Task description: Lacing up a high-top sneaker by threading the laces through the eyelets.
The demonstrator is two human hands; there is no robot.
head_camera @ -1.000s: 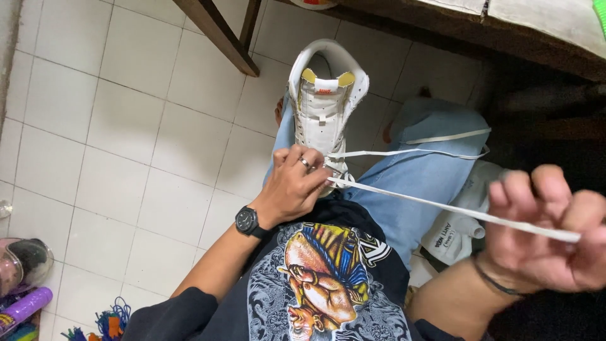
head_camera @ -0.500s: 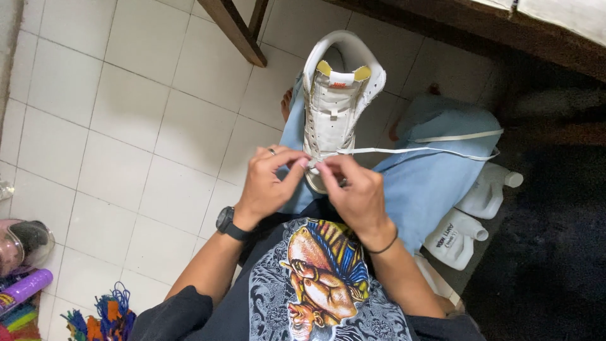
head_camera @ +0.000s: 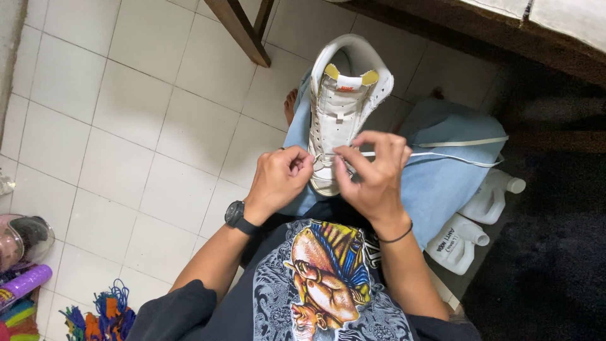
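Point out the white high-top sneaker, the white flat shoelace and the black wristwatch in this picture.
white high-top sneaker (head_camera: 338,104): head view, on the tongue.
white flat shoelace (head_camera: 461,158): head view, on the free stretch over the jeans.
black wristwatch (head_camera: 235,215): head view, on the watch face at the left wrist.

A home room showing in white tiled floor (head_camera: 126,126), dark wooden furniture legs (head_camera: 240,31) standing on it, white plastic jugs (head_camera: 473,221) lying beside, colourful toys (head_camera: 25,297) sitting in the corner
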